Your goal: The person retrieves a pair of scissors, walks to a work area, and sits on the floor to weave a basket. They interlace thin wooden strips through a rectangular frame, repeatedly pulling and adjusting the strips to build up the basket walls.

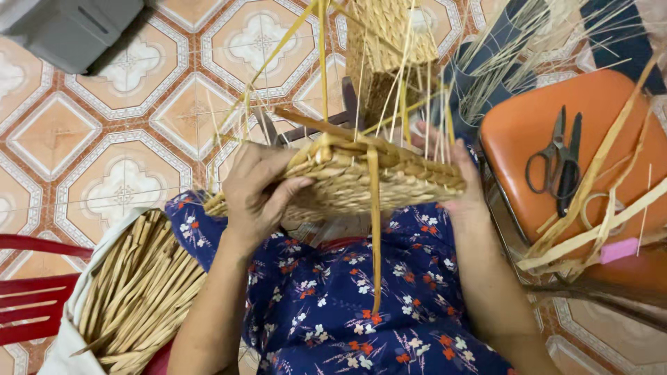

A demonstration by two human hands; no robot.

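Note:
A half-woven straw basket [361,182] lies tilted on my lap, its loose upright strands fanning toward the top of the view. My left hand [257,191] grips the basket's left rim, fingers curled over the weave. My right hand [462,182] holds the right end of the basket, fingers behind the stiff pale strands. One long flat strand [375,236] hangs from the rim down over my blue flowered clothing.
A cloth-lined bundle of dried straw strips [135,288] sits at lower left beside a red chair [28,292]. An orange stool [583,160] on the right carries scissors [556,156], loose strips and a pink block [618,250]. A finished woven piece [389,42] stands ahead on patterned floor tiles.

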